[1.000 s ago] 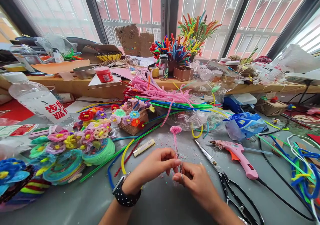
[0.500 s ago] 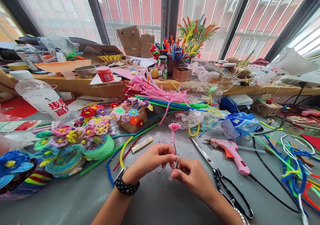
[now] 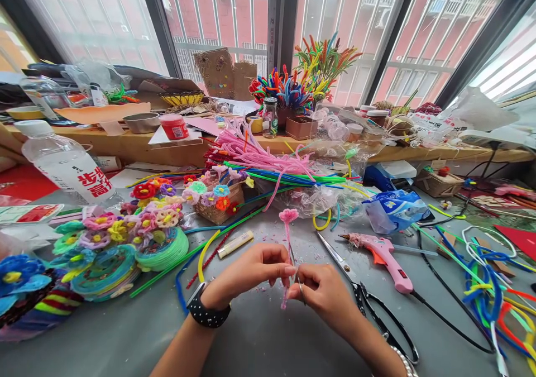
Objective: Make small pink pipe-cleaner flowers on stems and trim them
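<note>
My left hand (image 3: 260, 266) pinches the stem of a pink pipe-cleaner flower (image 3: 288, 216). It stands upright, its fuzzy head above my fingers and the stem's lower end below them. My right hand (image 3: 325, 292) is closed on small scissors (image 3: 302, 292). One finger loop shows at my fingertips, and a thin blade points up beside the stem; whether it touches the stem I cannot tell. Large black-handled scissors (image 3: 363, 297) lie on the table just right of my right hand. Pink fluff bits are scattered around my hands.
A pink glue gun (image 3: 387, 257) with its cord lies to the right, near tangled pipe cleaners (image 3: 488, 279). Leftward stand flower-topped baskets (image 3: 163, 248) and a plastic bottle (image 3: 69, 167). Behind my hands are a pink pipe-cleaner bundle (image 3: 255, 151) and a glue stick (image 3: 235, 244).
The view has shifted slightly. The stem's lower end now shows farther below my left fingers. Both hands keep their holds.
</note>
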Demonstrator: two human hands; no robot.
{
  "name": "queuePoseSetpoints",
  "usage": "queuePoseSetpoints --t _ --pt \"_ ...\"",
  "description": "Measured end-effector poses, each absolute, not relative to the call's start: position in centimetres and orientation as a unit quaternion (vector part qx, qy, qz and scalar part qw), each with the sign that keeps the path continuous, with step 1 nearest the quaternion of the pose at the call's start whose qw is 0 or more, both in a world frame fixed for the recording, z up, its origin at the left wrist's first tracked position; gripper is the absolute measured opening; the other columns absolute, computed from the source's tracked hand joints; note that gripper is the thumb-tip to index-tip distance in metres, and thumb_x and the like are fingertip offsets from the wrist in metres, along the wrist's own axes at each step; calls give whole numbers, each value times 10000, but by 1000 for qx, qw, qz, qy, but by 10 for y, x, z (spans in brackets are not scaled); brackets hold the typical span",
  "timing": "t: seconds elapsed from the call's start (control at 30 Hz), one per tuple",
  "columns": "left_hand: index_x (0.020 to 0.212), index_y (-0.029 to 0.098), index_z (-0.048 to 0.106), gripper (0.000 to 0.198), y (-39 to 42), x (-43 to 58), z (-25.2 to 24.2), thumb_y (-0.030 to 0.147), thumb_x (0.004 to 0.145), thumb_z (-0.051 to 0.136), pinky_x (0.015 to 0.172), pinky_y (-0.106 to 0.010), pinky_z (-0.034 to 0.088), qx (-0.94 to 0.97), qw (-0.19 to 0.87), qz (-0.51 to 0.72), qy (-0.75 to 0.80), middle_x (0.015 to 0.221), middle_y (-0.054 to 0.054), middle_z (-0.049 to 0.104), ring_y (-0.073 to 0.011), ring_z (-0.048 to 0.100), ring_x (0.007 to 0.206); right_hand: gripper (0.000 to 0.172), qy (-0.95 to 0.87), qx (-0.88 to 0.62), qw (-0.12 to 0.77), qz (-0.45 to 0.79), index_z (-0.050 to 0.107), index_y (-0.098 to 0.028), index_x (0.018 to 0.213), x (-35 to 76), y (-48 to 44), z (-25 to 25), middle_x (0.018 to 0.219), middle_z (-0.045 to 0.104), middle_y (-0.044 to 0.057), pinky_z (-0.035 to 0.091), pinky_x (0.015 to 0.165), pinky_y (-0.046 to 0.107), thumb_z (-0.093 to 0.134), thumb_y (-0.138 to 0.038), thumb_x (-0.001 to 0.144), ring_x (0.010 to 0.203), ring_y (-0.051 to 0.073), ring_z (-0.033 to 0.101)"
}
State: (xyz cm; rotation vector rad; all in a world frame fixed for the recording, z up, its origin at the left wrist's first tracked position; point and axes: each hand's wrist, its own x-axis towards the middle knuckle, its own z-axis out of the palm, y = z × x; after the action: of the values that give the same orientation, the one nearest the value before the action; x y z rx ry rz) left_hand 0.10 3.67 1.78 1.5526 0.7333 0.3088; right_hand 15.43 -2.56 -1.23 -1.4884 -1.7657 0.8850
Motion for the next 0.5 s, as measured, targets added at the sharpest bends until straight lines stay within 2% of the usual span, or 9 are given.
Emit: queuePoseSetpoints --t 0.17,0.37,0.5 --pt "636 136 503 261 37 1 17 383 679 576 499 -177 301 682 634 158 330 553 53 462 -63 395 521 524 -667 -586 327 322 406 -165 458 153 -26 -15 448 276 -55 186 438 213 428 -636 686 455 76 250" --pt "648 129 545 253 36 3 20 378 665 587 499 -184 312 672 646 144 332 556 38 508 -66 415 519 684 -698 -504 317 398 488 -158 595 153 -27 -10 525 351 -32 222 450 206 201 -778 634 499 92 298" --pt "663 124 566 241 36 2 21 364 692 567 504 -182 310 674 640 162 331 573 30 507 -67 415 539 677 -696 -455 342 438 472 -159 640 154 -28 -2 564 336 -33 246 469 199 159 -759 661 522 91 289"
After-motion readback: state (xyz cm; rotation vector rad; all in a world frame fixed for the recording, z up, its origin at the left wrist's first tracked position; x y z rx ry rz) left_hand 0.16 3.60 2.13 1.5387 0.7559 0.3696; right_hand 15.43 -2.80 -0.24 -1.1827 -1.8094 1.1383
